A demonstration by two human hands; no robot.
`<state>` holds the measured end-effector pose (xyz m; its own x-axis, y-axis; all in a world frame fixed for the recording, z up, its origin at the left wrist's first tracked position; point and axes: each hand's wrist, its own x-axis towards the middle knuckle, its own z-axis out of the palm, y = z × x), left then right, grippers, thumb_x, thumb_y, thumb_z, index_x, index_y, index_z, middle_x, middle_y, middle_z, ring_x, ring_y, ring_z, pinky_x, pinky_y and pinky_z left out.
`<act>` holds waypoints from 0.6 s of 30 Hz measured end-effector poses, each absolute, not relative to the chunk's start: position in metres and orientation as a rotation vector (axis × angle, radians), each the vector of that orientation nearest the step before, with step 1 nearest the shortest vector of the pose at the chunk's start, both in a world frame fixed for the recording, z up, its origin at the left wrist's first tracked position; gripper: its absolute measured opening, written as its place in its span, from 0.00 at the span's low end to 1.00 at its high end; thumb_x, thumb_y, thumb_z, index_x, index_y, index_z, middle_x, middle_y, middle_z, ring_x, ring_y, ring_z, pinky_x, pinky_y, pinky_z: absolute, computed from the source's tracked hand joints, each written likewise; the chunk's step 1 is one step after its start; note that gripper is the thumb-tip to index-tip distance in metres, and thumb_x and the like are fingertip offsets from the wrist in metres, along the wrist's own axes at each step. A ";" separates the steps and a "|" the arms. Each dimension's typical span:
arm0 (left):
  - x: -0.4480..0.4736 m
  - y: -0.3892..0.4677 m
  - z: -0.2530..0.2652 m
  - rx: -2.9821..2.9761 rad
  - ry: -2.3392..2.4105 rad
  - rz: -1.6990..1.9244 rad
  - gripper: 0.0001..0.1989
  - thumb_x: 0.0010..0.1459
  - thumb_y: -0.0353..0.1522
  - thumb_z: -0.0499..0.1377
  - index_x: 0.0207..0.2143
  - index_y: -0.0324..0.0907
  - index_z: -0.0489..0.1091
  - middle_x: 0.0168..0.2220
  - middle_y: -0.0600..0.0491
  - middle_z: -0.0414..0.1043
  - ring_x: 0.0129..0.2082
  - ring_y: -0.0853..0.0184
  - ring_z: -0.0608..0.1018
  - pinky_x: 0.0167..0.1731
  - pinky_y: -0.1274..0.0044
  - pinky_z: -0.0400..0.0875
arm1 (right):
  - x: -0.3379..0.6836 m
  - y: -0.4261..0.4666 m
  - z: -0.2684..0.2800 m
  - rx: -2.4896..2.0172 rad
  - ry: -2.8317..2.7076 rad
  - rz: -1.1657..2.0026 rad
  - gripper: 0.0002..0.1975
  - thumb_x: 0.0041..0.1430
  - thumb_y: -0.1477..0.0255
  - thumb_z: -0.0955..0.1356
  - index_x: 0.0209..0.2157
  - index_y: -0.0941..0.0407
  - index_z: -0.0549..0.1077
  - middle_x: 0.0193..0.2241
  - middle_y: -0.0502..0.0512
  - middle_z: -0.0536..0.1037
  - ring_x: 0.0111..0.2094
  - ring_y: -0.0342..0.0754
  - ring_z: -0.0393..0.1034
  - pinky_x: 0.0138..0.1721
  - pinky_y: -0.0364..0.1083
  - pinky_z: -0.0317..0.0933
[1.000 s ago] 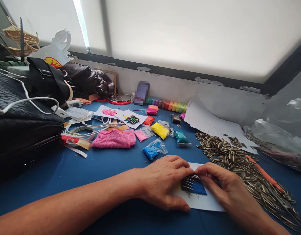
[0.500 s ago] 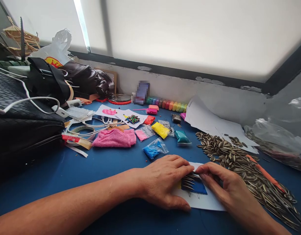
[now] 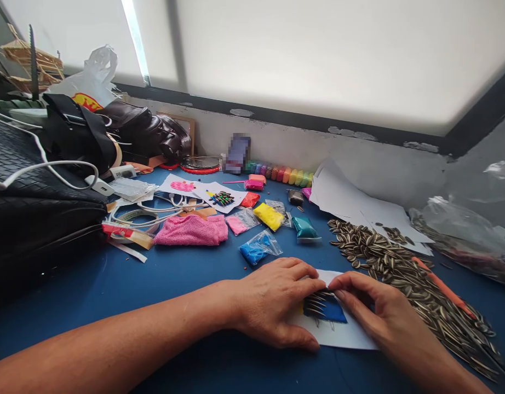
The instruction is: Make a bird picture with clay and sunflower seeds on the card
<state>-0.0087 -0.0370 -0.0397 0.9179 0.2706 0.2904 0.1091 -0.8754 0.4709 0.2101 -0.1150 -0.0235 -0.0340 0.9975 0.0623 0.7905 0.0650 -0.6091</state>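
My left hand [image 3: 277, 306] lies across the left part of a white paper sheet [image 3: 351, 338], thumb stretched out and forefinger reaching close to my right fingertips. On the sheet is a flat blue clay patch [image 3: 333, 312], with a row of striped sunflower seeds [image 3: 317, 304] stuck in it side by side. A bit of yellow shows beside my left hand, and small pen-drawn legs run below the blue. My right hand [image 3: 371, 306] pinches at the upper edge of the patch, apparently on a sunflower seed mostly covered by the fingers.
A heap of sunflower seeds [image 3: 400, 279] spreads to the right, with an orange-handled tool [image 3: 443, 287] on it. Ahead lie bags of blue clay [image 3: 254, 249], yellow clay [image 3: 269, 216] and teal clay [image 3: 305, 229]. A pink cloth [image 3: 191, 230], cables and a black bag [image 3: 42, 219] occupy the left.
Both hands keep almost the same pose over the paper. The whole view has shifted very slightly; nothing has visibly been let go or taken up.
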 end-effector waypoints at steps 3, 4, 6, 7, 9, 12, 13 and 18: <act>-0.008 -0.036 -0.040 2.623 0.265 0.483 0.37 0.54 0.46 0.65 0.61 0.38 0.61 0.57 0.42 0.65 0.57 0.54 0.67 0.59 0.68 0.61 | 0.210 -0.116 -0.024 -1.766 -1.893 0.551 0.12 0.61 0.60 0.64 0.32 0.51 0.76 0.26 0.49 0.77 0.25 0.46 0.70 0.25 0.42 0.63; -0.008 -0.036 -0.040 2.624 0.263 0.481 0.37 0.54 0.46 0.65 0.61 0.37 0.61 0.57 0.42 0.65 0.57 0.54 0.68 0.59 0.68 0.61 | 0.210 -0.116 -0.024 -1.762 -1.897 0.550 0.12 0.61 0.61 0.64 0.32 0.51 0.76 0.26 0.49 0.78 0.26 0.46 0.70 0.26 0.42 0.64; -0.008 -0.035 -0.040 2.629 0.261 0.482 0.37 0.54 0.46 0.65 0.60 0.37 0.61 0.57 0.42 0.65 0.56 0.55 0.68 0.59 0.68 0.60 | 0.209 -0.116 -0.024 -1.754 -1.897 0.553 0.12 0.61 0.61 0.64 0.32 0.51 0.76 0.26 0.49 0.78 0.26 0.46 0.70 0.26 0.42 0.64; -0.008 -0.035 -0.040 2.632 0.261 0.483 0.37 0.54 0.46 0.65 0.60 0.36 0.61 0.56 0.42 0.65 0.56 0.55 0.68 0.59 0.68 0.60 | 0.209 -0.116 -0.024 -1.751 -1.895 0.550 0.12 0.61 0.61 0.64 0.32 0.52 0.76 0.25 0.49 0.77 0.25 0.46 0.70 0.26 0.42 0.64; -0.007 -0.035 -0.040 2.634 0.263 0.486 0.37 0.54 0.46 0.65 0.60 0.36 0.62 0.56 0.42 0.65 0.56 0.55 0.68 0.59 0.68 0.60 | 0.208 -0.116 -0.024 -1.747 -1.888 0.542 0.12 0.61 0.61 0.65 0.32 0.52 0.76 0.25 0.49 0.78 0.25 0.46 0.70 0.25 0.42 0.64; -0.008 -0.035 -0.041 2.626 0.256 0.493 0.38 0.54 0.47 0.65 0.60 0.36 0.61 0.56 0.42 0.65 0.56 0.54 0.68 0.59 0.68 0.60 | 0.209 -0.115 -0.025 -1.746 -1.885 0.541 0.12 0.61 0.61 0.65 0.32 0.52 0.76 0.26 0.50 0.78 0.26 0.46 0.71 0.26 0.42 0.65; -0.008 -0.035 -0.041 2.624 0.253 0.494 0.38 0.54 0.47 0.65 0.60 0.36 0.61 0.56 0.42 0.65 0.56 0.54 0.68 0.59 0.68 0.60 | 0.209 -0.115 -0.025 -1.747 -1.884 0.544 0.12 0.61 0.61 0.65 0.33 0.52 0.77 0.26 0.49 0.78 0.26 0.46 0.71 0.27 0.43 0.65; -0.008 -0.036 -0.042 2.624 0.254 0.499 0.38 0.54 0.48 0.64 0.61 0.37 0.60 0.56 0.42 0.66 0.57 0.54 0.68 0.59 0.68 0.60 | 0.209 -0.114 -0.024 -1.740 -1.885 0.554 0.12 0.61 0.61 0.65 0.34 0.51 0.77 0.27 0.49 0.79 0.26 0.46 0.72 0.27 0.43 0.65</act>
<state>-0.0075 -0.0355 -0.0424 0.9175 0.2578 0.3028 0.0933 -0.8797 0.4663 0.2087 -0.1143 -0.0245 -0.0478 0.9945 0.0935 0.7861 0.0952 -0.6108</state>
